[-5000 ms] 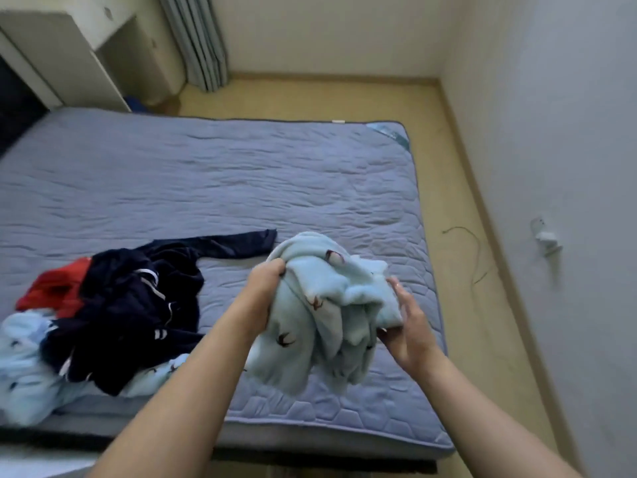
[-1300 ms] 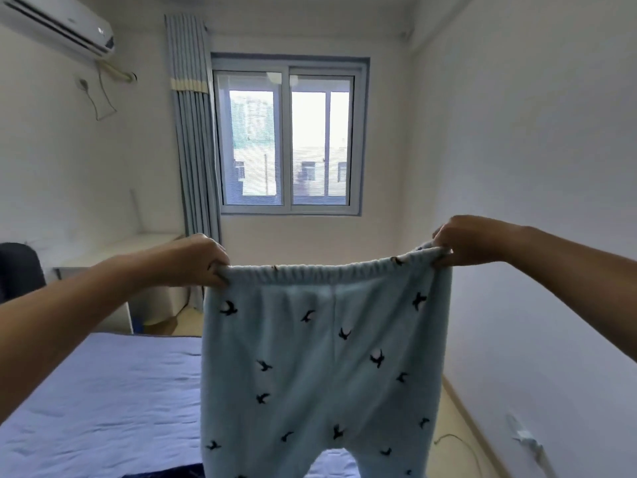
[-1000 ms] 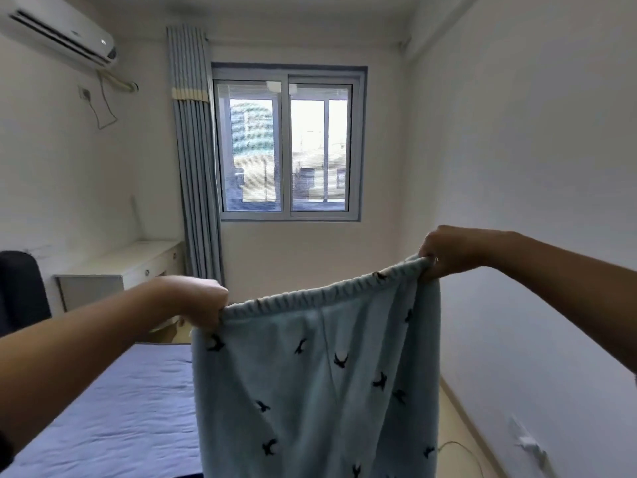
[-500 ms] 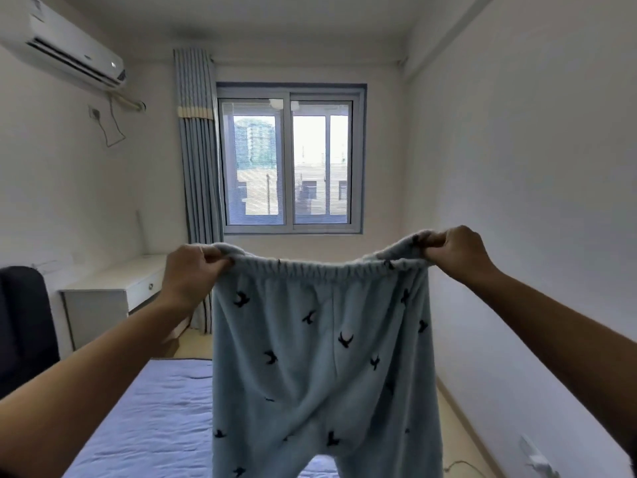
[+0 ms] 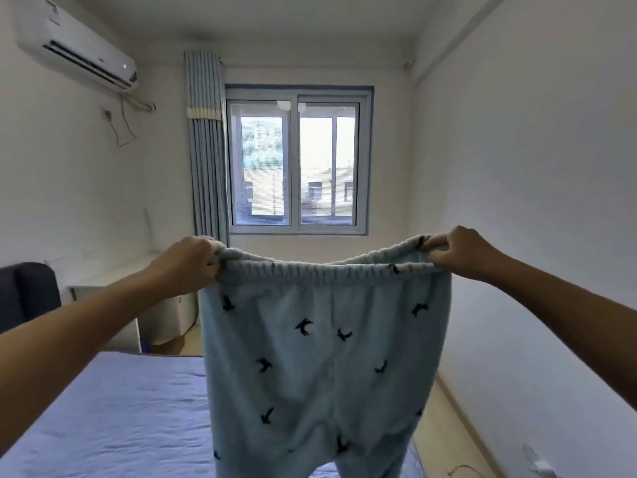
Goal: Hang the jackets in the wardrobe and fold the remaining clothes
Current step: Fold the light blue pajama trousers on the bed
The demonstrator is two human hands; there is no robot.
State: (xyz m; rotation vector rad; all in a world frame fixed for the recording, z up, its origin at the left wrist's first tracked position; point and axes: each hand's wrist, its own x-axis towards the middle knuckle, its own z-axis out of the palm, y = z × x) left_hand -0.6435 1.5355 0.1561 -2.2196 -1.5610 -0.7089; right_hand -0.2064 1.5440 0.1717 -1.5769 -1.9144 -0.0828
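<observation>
Head camera shows me the pale blue trousers (image 5: pixel 324 357) hanging above the bed (image 5: pixel 120 408), waistband (image 5: pixel 324 270) stretched between left hand (image 5: pixel 188 265) and right hand (image 5: pixel 462 253), fingers (image 5: pixel 437 241) of both pinching its ends.

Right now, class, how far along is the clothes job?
Done: no folded or hung garment shows in this view. In hand: the left hand and right hand grip the waistband of the light blue trousers, held spread above the bed. Left: folding them; no other clothes are in view.
</observation>
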